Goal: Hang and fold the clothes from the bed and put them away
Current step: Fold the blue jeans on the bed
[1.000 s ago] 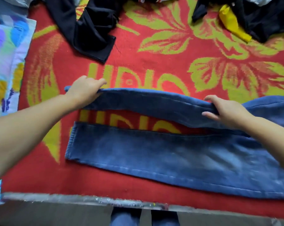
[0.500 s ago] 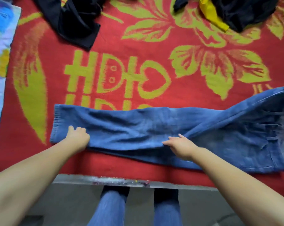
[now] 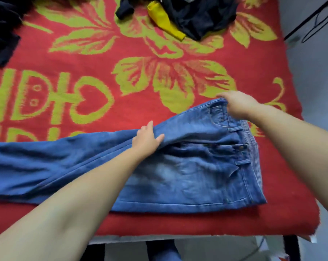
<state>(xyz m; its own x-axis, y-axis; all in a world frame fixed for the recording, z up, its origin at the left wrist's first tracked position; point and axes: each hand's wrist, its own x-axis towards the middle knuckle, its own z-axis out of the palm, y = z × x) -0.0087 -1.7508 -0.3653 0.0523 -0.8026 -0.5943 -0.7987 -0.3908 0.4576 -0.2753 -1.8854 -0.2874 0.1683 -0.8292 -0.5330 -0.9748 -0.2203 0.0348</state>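
A pair of blue jeans (image 3: pixel 187 176) lies along the near edge of the bed, one leg folded over the other, waistband to the right. My left hand (image 3: pixel 147 141) lies at the crotch area with its fingers spread on the denim and the thumb over a raised fold. My right hand (image 3: pixel 238 104) grips the far corner of the waistband, lifting it a little. The leg ends run out of view at the left.
The bed carries a red blanket (image 3: pixel 102 59) with green leaves and letters. A black and yellow heap of clothes (image 3: pixel 187 17) lies at the far side, a dark garment (image 3: pixel 1 36) at the far left. The bed's right edge meets grey floor with cables (image 3: pixel 313 21).
The upper leg was folded down onto the lower one. Both hands then moved right along the jeans, the left from the hem to the crotch, the right to the waistband. The view swung right.
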